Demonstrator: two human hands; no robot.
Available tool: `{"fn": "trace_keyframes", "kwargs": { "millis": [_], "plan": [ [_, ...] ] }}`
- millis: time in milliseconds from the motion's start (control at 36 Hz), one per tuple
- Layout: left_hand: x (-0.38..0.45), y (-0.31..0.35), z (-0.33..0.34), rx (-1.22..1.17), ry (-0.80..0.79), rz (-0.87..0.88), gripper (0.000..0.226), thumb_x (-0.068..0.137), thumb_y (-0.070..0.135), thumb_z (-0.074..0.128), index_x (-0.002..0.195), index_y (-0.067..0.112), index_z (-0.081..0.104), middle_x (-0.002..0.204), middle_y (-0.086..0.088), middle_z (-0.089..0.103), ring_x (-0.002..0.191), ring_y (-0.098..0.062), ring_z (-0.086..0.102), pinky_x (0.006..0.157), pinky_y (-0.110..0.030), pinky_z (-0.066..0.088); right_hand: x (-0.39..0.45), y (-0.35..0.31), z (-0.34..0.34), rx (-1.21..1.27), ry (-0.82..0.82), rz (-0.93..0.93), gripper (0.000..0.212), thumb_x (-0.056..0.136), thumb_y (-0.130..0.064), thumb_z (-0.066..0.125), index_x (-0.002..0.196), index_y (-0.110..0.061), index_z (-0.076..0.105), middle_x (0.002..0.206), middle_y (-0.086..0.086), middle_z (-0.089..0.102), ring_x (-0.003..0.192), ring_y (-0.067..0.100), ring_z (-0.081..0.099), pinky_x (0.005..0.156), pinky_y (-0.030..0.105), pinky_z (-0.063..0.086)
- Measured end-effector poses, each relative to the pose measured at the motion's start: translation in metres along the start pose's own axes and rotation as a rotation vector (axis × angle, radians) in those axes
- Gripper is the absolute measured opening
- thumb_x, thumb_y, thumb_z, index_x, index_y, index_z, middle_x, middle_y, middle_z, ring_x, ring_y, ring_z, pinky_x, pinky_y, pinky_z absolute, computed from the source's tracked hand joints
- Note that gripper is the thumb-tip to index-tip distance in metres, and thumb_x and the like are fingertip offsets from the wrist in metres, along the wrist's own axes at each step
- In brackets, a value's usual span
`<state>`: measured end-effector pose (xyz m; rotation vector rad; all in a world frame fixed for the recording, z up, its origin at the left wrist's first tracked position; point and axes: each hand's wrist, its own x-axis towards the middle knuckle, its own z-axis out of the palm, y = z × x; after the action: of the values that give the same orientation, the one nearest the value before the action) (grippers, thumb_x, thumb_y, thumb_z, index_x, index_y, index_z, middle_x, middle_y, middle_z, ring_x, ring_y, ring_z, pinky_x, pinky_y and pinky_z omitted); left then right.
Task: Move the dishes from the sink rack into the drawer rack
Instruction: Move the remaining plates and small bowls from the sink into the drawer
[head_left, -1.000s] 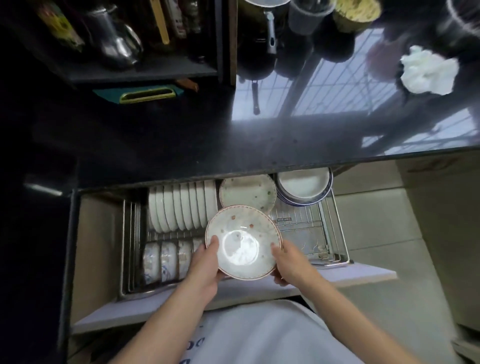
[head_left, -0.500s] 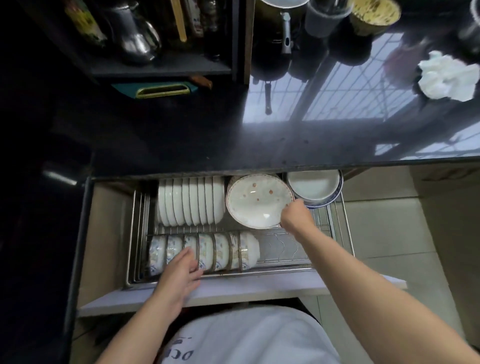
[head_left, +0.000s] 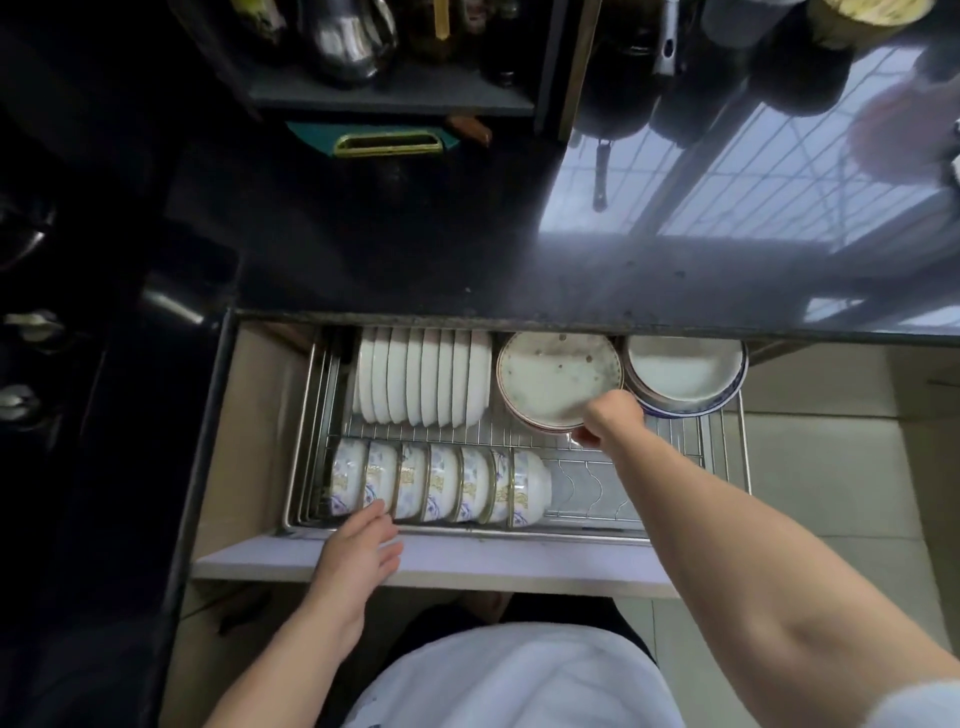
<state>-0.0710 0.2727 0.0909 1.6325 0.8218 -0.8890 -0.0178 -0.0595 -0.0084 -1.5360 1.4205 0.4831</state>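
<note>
We find the drawer rack (head_left: 724, 467) pulled out below the counter's front edge, and report its contents from left to right.

At the drawer's front left, the left hand (head_left: 358, 551) lies with fingers straight and loosely spread over the drawer front (head_left: 519, 564). Its fingertips reach the nearest patterned bowls (head_left: 441, 483). We judge it steadies the drawer while the other hand works. It holds nothing.

The patterned bowls stand on edge in a close row along the rack's front rail, each leaning on its neighbour. Behind them, at the back left, the white plates (head_left: 423, 379) stand upright in the wire slots. That posture saves room and lets water drain.

At the rack's back centre sits the spotted dish (head_left: 558, 379), tilted and leaning back on another dish of its kind. The right hand (head_left: 610, 418) pinches its lower right rim with curled fingers. We judge the dish is being seated, with release still to come.

At the back right corner, the blue-rimmed bowls (head_left: 685, 376) rest nested and tilted. The sink rack is out of view, so what remains there cannot be assessed.
</note>
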Motion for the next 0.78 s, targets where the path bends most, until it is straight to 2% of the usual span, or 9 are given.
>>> {"fn": "trace_keyframes", "kwargs": {
  "millis": [56,194,306,389,500,583,667,722,778],
  "plan": [
    [-0.001,0.001,0.001,0.003,0.006,-0.004,0.043,0.105,0.010,0.053,0.147,0.015,0.050,0.126,-0.010,0.062,0.114,-0.025,0.063,0.093,-0.032,0.050,-0.003,-0.002,-0.001,-0.041,0.006,-0.004,0.007,0.085,0.008,0.059,0.087,0.002,0.061,0.069,0.015,0.065,0.053,0.028,0.068,0.053,0.040,0.061],
    [-0.004,0.001,0.001,0.009,0.009,-0.023,0.043,0.103,0.007,0.054,0.146,0.014,0.052,0.117,-0.010,0.065,0.113,-0.025,0.063,0.081,-0.026,0.052,0.003,0.002,-0.003,-0.167,-0.008,-0.015,0.010,0.088,-0.005,0.054,0.087,0.000,0.062,0.070,0.017,0.068,0.066,0.033,0.075,0.067,0.053,0.063],
    [-0.005,0.004,0.000,0.011,-0.001,-0.033,0.042,0.103,0.008,0.055,0.145,0.013,0.052,0.116,-0.011,0.066,0.113,-0.026,0.064,0.086,-0.029,0.052,-0.001,0.003,-0.005,-0.197,-0.021,-0.027,0.012,0.088,-0.007,0.051,0.088,-0.001,0.062,0.075,0.018,0.071,0.063,0.032,0.074,0.066,0.049,0.064],
    [-0.003,0.006,0.000,0.030,-0.005,-0.044,0.037,0.106,0.015,0.053,0.143,0.011,0.055,0.120,-0.011,0.065,0.113,-0.025,0.064,0.095,-0.034,0.052,-0.007,0.003,-0.011,-0.172,-0.065,-0.003,0.018,0.092,-0.014,0.047,0.095,-0.002,0.061,0.075,0.017,0.073,0.065,0.030,0.074,0.075,0.049,0.063],
    [-0.006,0.018,0.014,0.107,-0.042,-0.049,0.029,0.106,0.020,0.054,0.132,0.008,0.059,0.114,-0.011,0.068,0.104,-0.025,0.066,0.083,-0.030,0.053,-0.038,0.011,-0.036,-0.097,-0.099,0.014,0.025,0.100,-0.028,0.049,0.097,-0.004,0.057,0.087,0.018,0.068,0.051,0.025,0.063,0.056,0.035,0.060],
    [-0.011,0.039,0.041,0.167,-0.087,-0.027,0.023,0.105,0.018,0.054,0.125,0.007,0.061,0.109,-0.012,0.069,0.097,-0.027,0.066,0.079,-0.032,0.054,-0.067,0.027,-0.065,-0.071,-0.179,0.010,0.024,0.103,-0.021,0.045,0.099,0.000,0.054,0.077,0.018,0.063,0.050,0.022,0.058,0.052,0.028,0.053],
    [-0.023,0.067,0.085,0.265,-0.178,0.043,0.019,0.105,0.017,0.053,0.117,0.007,0.063,0.107,-0.013,0.071,0.099,-0.028,0.068,0.085,-0.036,0.057,-0.092,0.046,-0.107,-0.077,-0.223,-0.047,0.018,0.102,-0.016,0.045,0.101,0.000,0.055,0.074,0.016,0.065,0.052,0.023,0.060,0.055,0.030,0.052],
    [-0.037,0.087,0.124,0.319,-0.243,0.089,0.017,0.104,0.016,0.053,0.112,0.008,0.066,0.102,-0.012,0.073,0.096,-0.028,0.070,0.089,-0.039,0.058,-0.107,0.061,-0.145,-0.052,-0.224,-0.089,0.016,0.103,-0.017,0.048,0.104,-0.002,0.053,0.077,0.014,0.066,0.054,0.021,0.061,0.053,0.028,0.052],
    [-0.056,0.105,0.162,0.343,-0.305,0.140,0.014,0.102,0.015,0.055,0.106,0.009,0.067,0.093,-0.010,0.073,0.087,-0.026,0.068,0.083,-0.037,0.057,-0.120,0.074,-0.184,-0.023,-0.194,-0.131,0.013,0.102,-0.014,0.048,0.098,-0.003,0.054,0.079,0.014,0.066,0.051,0.019,0.061,0.047,0.024,0.048]
  ]
}}
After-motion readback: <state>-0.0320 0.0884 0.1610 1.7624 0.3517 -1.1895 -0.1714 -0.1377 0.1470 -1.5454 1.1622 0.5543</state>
